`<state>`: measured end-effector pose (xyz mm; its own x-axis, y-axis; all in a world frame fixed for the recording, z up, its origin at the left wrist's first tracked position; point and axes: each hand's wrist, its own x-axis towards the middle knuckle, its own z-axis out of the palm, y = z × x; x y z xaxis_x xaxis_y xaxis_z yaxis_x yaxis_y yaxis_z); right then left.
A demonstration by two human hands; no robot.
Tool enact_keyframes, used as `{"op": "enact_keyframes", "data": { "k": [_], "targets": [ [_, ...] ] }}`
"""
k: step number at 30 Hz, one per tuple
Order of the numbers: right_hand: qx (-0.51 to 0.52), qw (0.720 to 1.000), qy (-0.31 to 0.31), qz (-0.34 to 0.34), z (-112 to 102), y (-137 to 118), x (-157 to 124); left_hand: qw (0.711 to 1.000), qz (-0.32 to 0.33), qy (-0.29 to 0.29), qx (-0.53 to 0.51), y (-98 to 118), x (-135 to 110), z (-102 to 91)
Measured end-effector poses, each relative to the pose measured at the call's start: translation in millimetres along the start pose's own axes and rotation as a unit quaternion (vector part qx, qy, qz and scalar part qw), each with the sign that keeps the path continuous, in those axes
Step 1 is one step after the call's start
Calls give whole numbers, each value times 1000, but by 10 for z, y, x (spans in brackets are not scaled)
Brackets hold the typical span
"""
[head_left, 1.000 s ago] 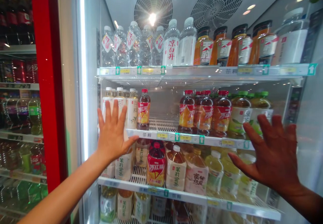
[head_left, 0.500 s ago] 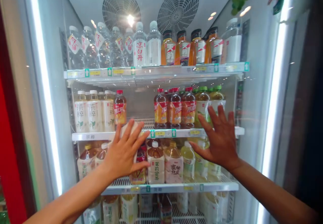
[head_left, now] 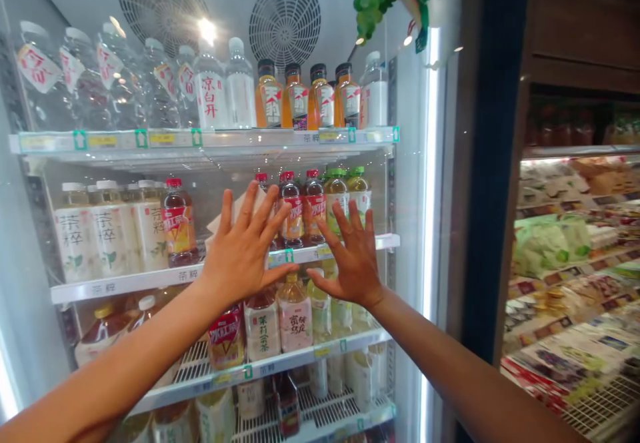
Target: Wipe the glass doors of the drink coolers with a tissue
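Note:
My left hand (head_left: 243, 250) is raised with its fingers spread, palm turned toward the glass front of a drinks cooler. Behind its fingers shows a pale, flat piece (head_left: 214, 225); whether it is cloth or paper I cannot tell. My right hand (head_left: 353, 260) is also spread flat toward the glass, its thumb close to the left thumb. I cannot tell whether either palm touches the pane. Beyond the hands stand red-capped tea bottles (head_left: 293, 213) and green-capped bottles (head_left: 337, 193), partly hidden by the fingers.
Clear water bottles (head_left: 120, 90) and black-capped amber bottles (head_left: 270, 100) line the top shelf. White-labelled bottles (head_left: 110, 236) stand at middle left. Plastic grapes (head_left: 369, 6) hang at upper right. A dark upright frame (head_left: 493, 163) separates the cooler from shelves of packaged goods (head_left: 555, 246).
The view has swung right, bringing in the frame and neighbouring shelves. My hands appear closer together, the left one higher in the picture. Both stay spread.

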<state>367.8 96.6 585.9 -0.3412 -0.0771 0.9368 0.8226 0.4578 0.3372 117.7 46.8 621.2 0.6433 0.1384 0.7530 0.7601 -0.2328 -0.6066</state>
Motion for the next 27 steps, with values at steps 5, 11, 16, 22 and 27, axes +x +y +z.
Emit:
{"op": "enact_keyframes", "data": {
  "k": [5, 11, 16, 22, 27],
  "targets": [
    [-10, 1000, -16, 8, -5, -1, -1, 996, 81, -29, -25, 158, -173, 44],
    [-6, 1000, -12, 7, -7, 2, 6, 1000, 29, 0, -11, 133, -69, 52],
    [-1, 1000, -11, 6, -9, 0, 6, 996, 81, -28, -19, 190, -236, 53],
    [9, 1000, 0, 0, -7, 15, 2, 1000, 15, -4, 9, 140, -159, 31],
    [11, 1000, 4, -5, -1, 3, -9, 998, 59, -30, 0, 110, -449, -8]
  ]
}}
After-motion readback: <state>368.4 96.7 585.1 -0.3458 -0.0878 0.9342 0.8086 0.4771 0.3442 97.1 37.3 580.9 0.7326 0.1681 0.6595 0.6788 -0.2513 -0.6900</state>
